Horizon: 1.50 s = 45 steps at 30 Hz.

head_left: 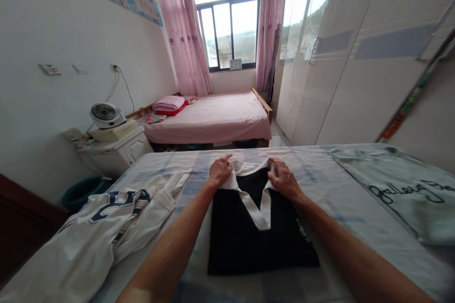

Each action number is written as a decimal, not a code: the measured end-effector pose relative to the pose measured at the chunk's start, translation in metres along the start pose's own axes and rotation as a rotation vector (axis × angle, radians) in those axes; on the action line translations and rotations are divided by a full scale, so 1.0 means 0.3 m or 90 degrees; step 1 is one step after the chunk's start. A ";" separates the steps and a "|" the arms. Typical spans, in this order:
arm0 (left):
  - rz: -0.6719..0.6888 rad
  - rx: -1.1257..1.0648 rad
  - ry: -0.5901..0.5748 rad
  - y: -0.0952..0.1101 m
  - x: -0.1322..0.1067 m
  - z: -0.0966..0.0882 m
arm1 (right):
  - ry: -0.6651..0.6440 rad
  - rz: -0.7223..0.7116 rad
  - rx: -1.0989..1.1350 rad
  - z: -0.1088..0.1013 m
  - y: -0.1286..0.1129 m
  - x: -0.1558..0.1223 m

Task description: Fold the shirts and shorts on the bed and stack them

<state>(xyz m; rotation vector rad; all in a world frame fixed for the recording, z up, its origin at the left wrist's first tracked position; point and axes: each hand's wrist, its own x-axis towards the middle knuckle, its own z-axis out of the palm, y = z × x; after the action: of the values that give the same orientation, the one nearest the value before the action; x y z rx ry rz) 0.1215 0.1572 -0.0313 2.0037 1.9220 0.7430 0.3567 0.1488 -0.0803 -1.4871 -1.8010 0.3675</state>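
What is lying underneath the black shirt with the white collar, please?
The pale blue-and-white bedsheet shows around the black shirt, which appears to rest on it; whatever lies directly beneath is covered.

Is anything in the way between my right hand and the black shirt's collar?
Nothing visible: your right hand touches the white collar of the black shirt; the pale green shirt lies apart, to the right.
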 end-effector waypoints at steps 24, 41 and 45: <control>0.074 0.006 -0.028 -0.018 0.008 0.006 | -0.022 -0.013 0.022 -0.013 0.003 -0.008; 0.059 -0.053 -0.015 -0.074 0.036 -0.034 | -0.026 -0.019 0.001 -0.005 0.012 -0.006; -0.033 -0.015 0.020 -0.089 0.033 0.034 | -0.029 -0.013 -0.006 -0.005 0.009 -0.007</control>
<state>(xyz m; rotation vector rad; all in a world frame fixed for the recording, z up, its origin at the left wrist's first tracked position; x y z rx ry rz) 0.1041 0.1709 -0.0520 1.9324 1.9648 0.7851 0.3598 0.1472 -0.0820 -1.4766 -1.8542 0.3865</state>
